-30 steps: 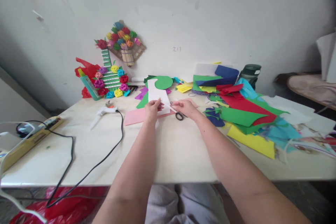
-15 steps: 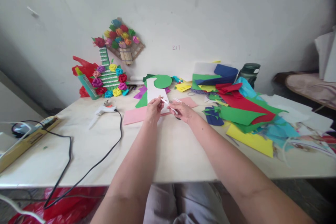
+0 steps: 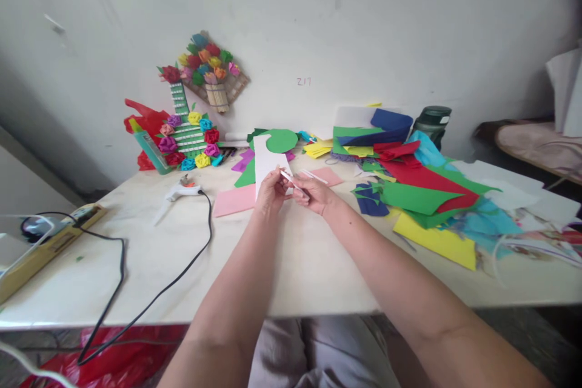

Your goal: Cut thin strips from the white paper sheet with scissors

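My left hand (image 3: 271, 193) is closed on the lower edge of a white paper sheet (image 3: 265, 162) and holds it up over the table (image 3: 191, 254). My right hand (image 3: 315, 195) is closed just to its right, gripping small scissors (image 3: 293, 183). Their pale blades point up-left into the white sheet; the handles are hidden in my fingers. A pink sheet (image 3: 231, 200) lies flat under and behind both hands, with thin white strips (image 3: 314, 177) lying on its right end.
A glue gun (image 3: 177, 194) with a black cord (image 3: 150, 297) lies at the left. Paper-flower crafts (image 3: 191, 133) lean on the wall. Coloured paper sheets (image 3: 422, 194) are heaped at the right, behind them a dark green bottle (image 3: 431, 121). A box (image 3: 45, 248) sits at the far left edge.
My right hand has moved left toward the left hand, and the scissors' black handle no longer shows. Both hands have drawn slightly closer together on the white sheet.
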Demonstrator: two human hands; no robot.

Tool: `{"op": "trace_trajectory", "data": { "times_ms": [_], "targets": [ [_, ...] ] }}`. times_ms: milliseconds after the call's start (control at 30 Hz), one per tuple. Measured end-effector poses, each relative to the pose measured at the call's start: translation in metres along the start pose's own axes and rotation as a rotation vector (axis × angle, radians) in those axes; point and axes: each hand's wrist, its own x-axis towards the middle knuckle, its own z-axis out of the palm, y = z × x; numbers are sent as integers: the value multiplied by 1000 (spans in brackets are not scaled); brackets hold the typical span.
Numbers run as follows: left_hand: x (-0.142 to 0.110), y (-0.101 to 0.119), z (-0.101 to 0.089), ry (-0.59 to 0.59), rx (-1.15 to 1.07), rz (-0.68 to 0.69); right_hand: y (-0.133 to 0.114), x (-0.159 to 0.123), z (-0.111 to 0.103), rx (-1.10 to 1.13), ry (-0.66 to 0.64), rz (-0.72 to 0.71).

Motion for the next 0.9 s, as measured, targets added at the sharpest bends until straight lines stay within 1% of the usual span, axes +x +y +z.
{"op": "trace_trajectory", "data": {
  "times_ms": [67, 167, 267, 333, 400, 467, 567, 700, 800, 833, 900],
  "targets": [
    [-1, 1, 2, 20, -7, -19, -1, -2, 2, 15, -3, 23],
    [-2, 2, 3, 54, 2, -46, 0, -2, 4, -33, 23, -5],
    [-2, 3, 3, 55, -60, -50, 1, -1, 4, -16, -17, -18],
    [-1, 3, 2, 57, -86, -43, 1, 0, 1, -31, -20, -8],
    [0, 3, 0, 78, -62, -30, -1, 0, -6, -120, 14, 2],
    [1, 4, -2, 125, -11, -14, -3, 0, -15, -250, 55, 0],
    [2, 5, -2, 167, 18, 1, -7, 0, -28, -392, 143, -42],
    [2, 7, -1, 163, -5, 15, -10, 5, -40, -513, 313, -142],
    [2, 10, -4, 227, 61, 57, -11, 9, -51, -623, 533, -224],
    [2, 11, -6, 267, 114, 80, -11, 10, -57, -689, 629, -253],
    [4, 13, -11, 340, 262, 158, -11, 12, -70, -841, 755, -251]
  ]
}}
